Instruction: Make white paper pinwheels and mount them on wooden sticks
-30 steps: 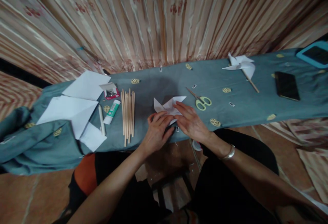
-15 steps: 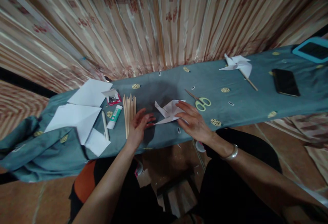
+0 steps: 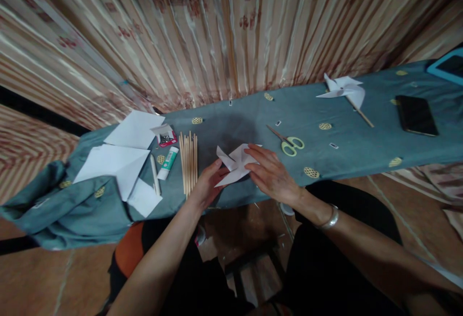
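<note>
A white paper pinwheel with folded blades is between my two hands, low over the cloth. My left hand grips its left side, the thumb beside a blade and the other fingers partly hidden beneath the paper. From the right, my right hand has its fingers bent over the pinwheel's right edge, holding it. A bundle of wooden sticks lies just left of my left hand. Scissors with green handles rest beyond my right hand.
On the cloth-covered table, white paper sheets, a white pen-like stick, a glue tube and a small red box lie left. A pinwheel on a stick, a phone and a blue-framed tablet are right.
My left hand has moved right, from open beside the pinwheel to gripping its left side. The pinwheel has tilted slightly. The right hand stays on its right edge.
</note>
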The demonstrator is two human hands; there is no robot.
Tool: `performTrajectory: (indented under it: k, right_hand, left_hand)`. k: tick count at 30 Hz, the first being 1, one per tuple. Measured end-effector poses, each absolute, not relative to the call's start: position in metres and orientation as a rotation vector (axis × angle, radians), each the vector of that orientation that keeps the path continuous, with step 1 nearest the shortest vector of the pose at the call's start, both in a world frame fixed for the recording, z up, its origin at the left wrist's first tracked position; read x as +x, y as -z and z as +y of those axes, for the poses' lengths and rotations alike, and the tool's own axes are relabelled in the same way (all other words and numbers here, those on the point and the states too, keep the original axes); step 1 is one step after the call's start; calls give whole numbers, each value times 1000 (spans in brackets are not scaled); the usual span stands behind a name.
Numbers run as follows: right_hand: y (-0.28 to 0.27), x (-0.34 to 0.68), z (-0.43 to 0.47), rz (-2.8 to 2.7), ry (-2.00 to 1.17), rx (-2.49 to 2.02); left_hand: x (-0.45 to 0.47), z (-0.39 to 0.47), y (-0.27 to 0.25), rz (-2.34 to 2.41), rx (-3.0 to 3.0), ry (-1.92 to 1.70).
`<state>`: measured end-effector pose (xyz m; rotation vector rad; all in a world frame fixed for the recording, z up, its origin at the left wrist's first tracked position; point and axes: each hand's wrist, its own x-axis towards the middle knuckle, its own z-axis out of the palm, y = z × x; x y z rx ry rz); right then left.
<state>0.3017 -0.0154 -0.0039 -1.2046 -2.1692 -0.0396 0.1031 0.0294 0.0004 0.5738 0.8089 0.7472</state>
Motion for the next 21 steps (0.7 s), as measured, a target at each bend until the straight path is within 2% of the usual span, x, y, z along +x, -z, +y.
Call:
performTrajectory:
  k: [8, 21]
  right_hand:
    - [4, 297, -20, -2245, 139, -1161]
    - [2, 292, -25, -2307, 79, -1197]
  left_hand:
    - [107, 26, -6, 851, 590, -792]
    - [114, 22, -8, 963, 638, -874]
